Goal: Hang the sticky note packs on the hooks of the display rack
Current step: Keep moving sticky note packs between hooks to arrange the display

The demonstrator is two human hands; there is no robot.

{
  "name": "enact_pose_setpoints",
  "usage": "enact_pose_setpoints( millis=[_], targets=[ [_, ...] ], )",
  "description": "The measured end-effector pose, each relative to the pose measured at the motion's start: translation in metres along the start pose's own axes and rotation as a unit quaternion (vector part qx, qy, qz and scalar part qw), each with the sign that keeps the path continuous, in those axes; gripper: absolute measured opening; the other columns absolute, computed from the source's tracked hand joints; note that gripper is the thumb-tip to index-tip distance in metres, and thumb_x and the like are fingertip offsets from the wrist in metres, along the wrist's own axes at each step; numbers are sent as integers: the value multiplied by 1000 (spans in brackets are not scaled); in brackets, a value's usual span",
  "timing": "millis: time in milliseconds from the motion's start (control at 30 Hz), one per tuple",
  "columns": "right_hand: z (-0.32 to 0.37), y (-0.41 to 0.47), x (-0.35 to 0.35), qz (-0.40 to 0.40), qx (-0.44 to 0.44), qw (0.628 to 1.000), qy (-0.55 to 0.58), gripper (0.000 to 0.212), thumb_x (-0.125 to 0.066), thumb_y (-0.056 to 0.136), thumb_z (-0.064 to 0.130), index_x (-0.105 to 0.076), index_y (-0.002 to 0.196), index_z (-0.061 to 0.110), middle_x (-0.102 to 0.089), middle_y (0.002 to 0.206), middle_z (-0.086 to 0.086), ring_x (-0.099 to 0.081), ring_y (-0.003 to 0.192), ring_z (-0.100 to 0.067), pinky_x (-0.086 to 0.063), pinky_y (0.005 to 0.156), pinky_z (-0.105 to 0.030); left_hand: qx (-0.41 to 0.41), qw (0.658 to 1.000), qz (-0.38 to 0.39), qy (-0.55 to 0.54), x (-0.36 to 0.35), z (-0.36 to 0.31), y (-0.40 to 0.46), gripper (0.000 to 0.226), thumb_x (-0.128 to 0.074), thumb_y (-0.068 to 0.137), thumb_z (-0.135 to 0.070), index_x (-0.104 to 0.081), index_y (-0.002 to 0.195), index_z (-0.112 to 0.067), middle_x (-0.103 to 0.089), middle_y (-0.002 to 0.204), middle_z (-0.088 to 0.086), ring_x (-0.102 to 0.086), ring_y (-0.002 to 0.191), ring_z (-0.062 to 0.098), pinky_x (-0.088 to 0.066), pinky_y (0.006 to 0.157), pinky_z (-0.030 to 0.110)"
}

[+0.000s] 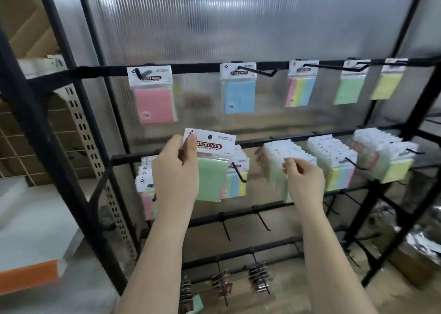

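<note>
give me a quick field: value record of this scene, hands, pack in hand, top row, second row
left hand: pinches the header card of a green sticky note pack, held off any hook
right hand: fingers curled at the packs on a second-row hook; whether they grip one is unclear
top row: single packs on hooks, pink, blue, multicolour, green, yellow
second row: hooks stacked with many packs
lower bars: hooks bare of sticky notes

The left hand (175, 170) covers the left edge of the green sticky note pack (211, 170), motion blur smears the mint packs (278, 170) by the right hand (304, 180), and the small dark clips (259, 278) hanging low are indistinct.
</note>
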State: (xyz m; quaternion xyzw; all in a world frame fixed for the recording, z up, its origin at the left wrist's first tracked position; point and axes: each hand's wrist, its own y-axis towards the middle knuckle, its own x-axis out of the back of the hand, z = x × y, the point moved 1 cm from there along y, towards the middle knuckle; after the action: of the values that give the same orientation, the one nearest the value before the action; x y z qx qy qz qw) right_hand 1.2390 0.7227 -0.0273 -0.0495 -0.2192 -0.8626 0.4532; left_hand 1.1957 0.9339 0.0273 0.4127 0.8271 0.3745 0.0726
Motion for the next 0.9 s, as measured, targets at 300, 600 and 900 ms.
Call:
enact_pose_setpoints(
  millis=[300,600,900],
  targets=[
    [-60,75,95,-5,-4,999,-43,22,-49,94,19,-70,95,11,-65,85,-1,-56,86,-17,-40,72,-26,-24,998,26,-50,-112,-53,-30,51,-56,93,-33,-23,55,-22,-47,47,-11,-35,46,6,-27,45,18],
    [-136,191,219,75,34,990,-110,21,-52,94,22,-70,99,13,-67,88,-2,-59,88,-19,-34,69,-25,-17,996,-14,-84,-263,-150,-74,54,-59,92,-29,-18,57,-20,-17,50,-7,-18,49,9,-19,45,20],
    [-178,244,270,118,4,986,-119,26,-49,93,19,-70,108,15,-69,105,0,-60,89,-18,-37,70,-24,-12,993,-35,-109,-339,-213,-78,54,-58,93,-24,-19,56,-22,-29,40,-12,-20,43,5,-18,44,18]
  ],
)
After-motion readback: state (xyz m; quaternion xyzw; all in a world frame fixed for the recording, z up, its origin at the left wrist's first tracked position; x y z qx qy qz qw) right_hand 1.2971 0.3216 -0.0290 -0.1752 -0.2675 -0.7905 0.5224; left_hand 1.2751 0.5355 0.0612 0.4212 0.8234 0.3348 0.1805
